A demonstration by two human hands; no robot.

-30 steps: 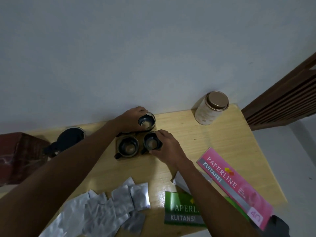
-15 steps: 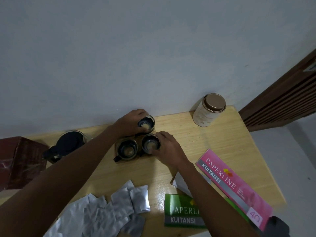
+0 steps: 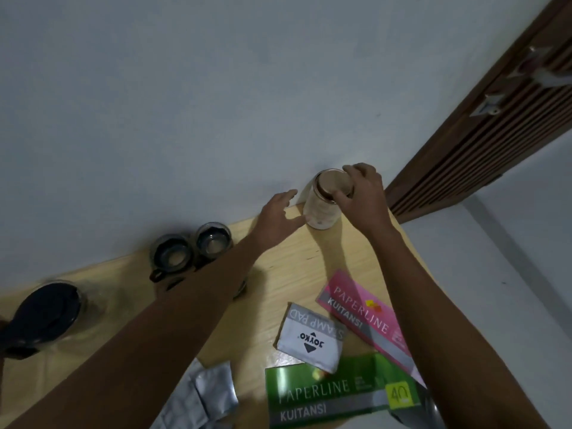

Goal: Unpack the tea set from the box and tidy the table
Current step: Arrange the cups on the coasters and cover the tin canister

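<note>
Our right hand (image 3: 360,198) grasping tin (image 3: 322,209) lid at surface (image 3: 356,258) one o'clock corner; left hand (image 3: 277,218) released, beside. Risk: tin tips off edge if yanked.

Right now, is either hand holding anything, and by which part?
The right hand grips the round tin at its lid rim, fingers curled over the top. The left hand, open, touches the tin's side.

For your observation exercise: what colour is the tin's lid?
Copper-brown, metallic lid on the cream tin; head view.
</note>
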